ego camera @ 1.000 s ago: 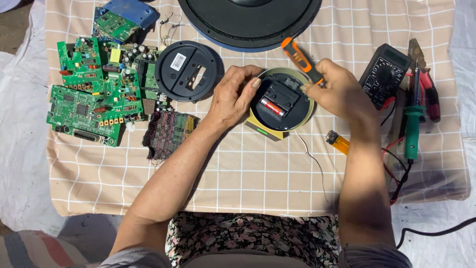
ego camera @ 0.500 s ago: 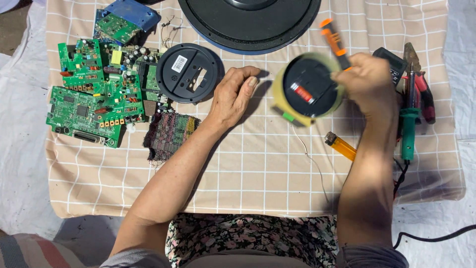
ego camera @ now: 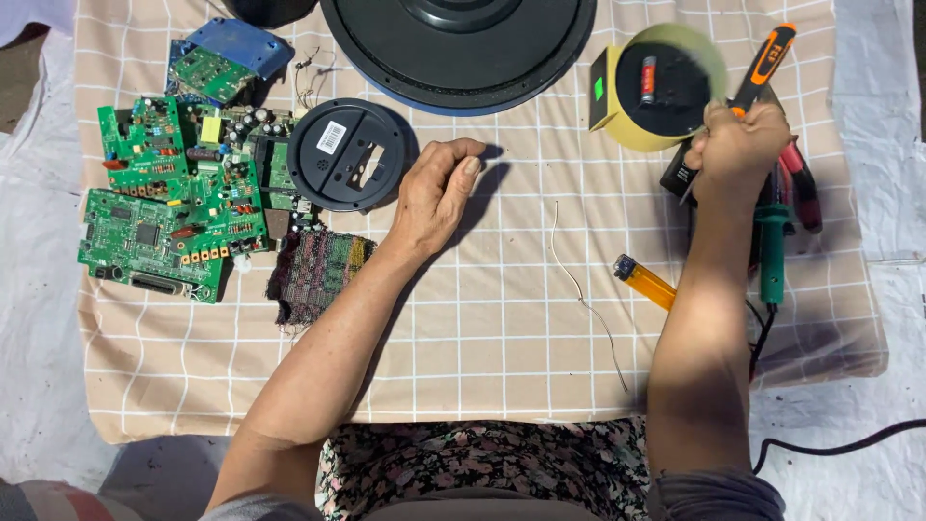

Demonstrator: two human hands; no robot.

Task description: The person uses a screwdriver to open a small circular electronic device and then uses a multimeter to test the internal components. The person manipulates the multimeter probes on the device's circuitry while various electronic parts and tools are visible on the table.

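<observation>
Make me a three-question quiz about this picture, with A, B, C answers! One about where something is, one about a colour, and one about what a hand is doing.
1. Where does the orange lighter lie?
A. On the checked cloth, near the right arm
B. On top of the green circuit boards
C. Inside the round black cover

2. What colour is the casing of the round device?
A. Blue
B. Yellow
C. Red

3. What is the left hand doing?
A. Holding the screwdriver
B. Resting on the cloth, holding nothing
C. Lifting a circuit board

Answers:
1 A: it lies on the cloth by the right forearm.
2 B: its rim and side are yellow.
3 B: its curled fingers grip nothing; the right hand has the screwdriver.
</observation>
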